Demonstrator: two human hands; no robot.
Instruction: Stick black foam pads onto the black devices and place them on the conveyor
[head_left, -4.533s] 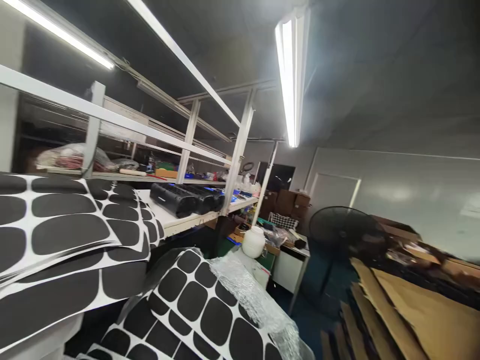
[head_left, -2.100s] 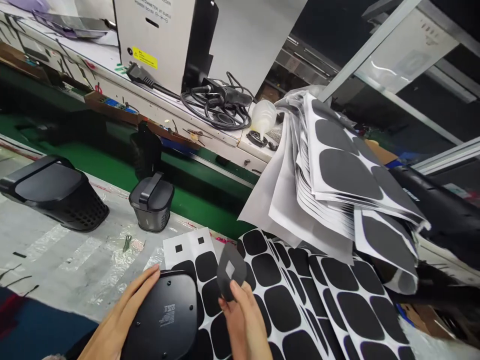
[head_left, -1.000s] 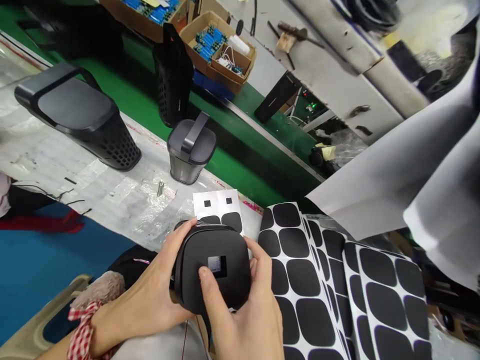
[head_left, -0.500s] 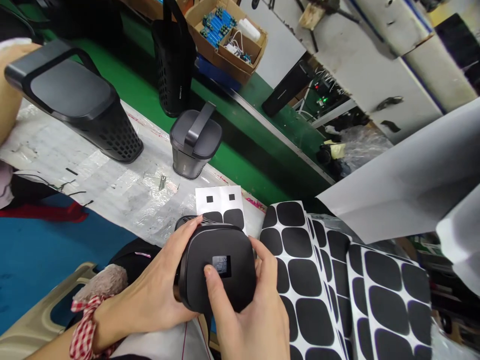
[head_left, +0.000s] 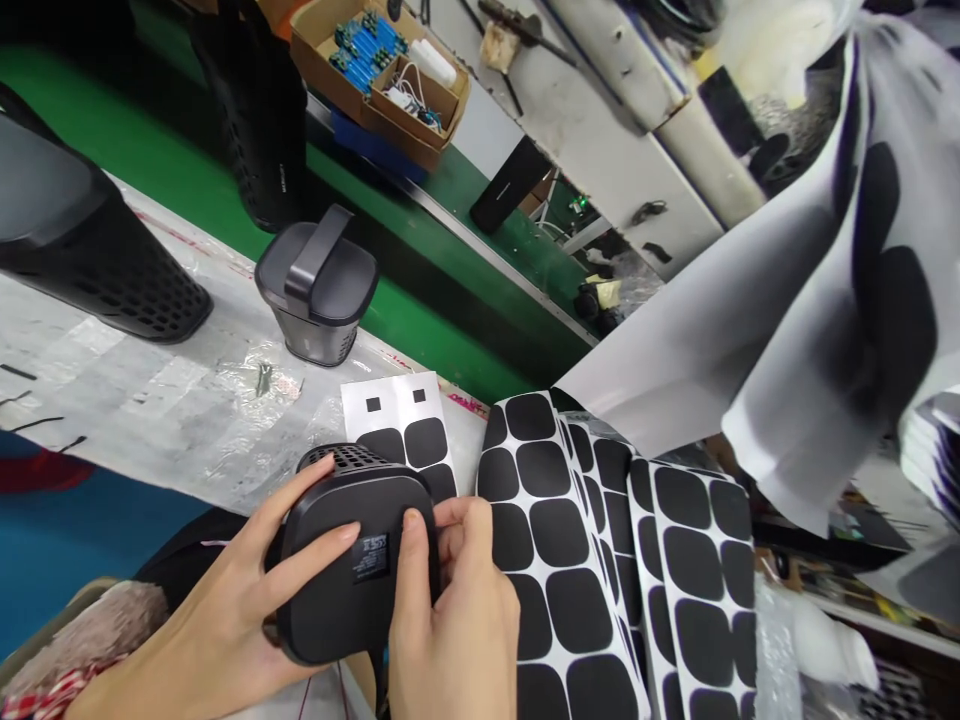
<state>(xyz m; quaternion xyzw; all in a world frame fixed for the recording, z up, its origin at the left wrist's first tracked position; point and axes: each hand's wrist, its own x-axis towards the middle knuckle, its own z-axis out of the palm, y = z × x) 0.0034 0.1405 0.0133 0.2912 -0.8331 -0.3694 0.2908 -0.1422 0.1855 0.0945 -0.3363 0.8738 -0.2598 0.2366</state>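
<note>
Both hands on black speaker (head_left: 352,570), base up, low centre over lap, near desk (head_left: 150,420) edge. Left hand (head_left: 225,620) cradles left side; right hand (head_left: 450,620) thumb pressing pad by label (head_left: 370,558). Pad sheets (head_left: 555,560) just right.

Both hands are bare, with a red-and-white checked scrunchie (head_left: 45,690) at the left wrist.

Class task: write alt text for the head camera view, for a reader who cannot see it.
Two bare hands, left hand and right hand, hold a black speaker-like device base-up, both thumbs pressing the base beside a small label. Sheets of black pads lie to the right, and a small grey device stands behind.
</note>
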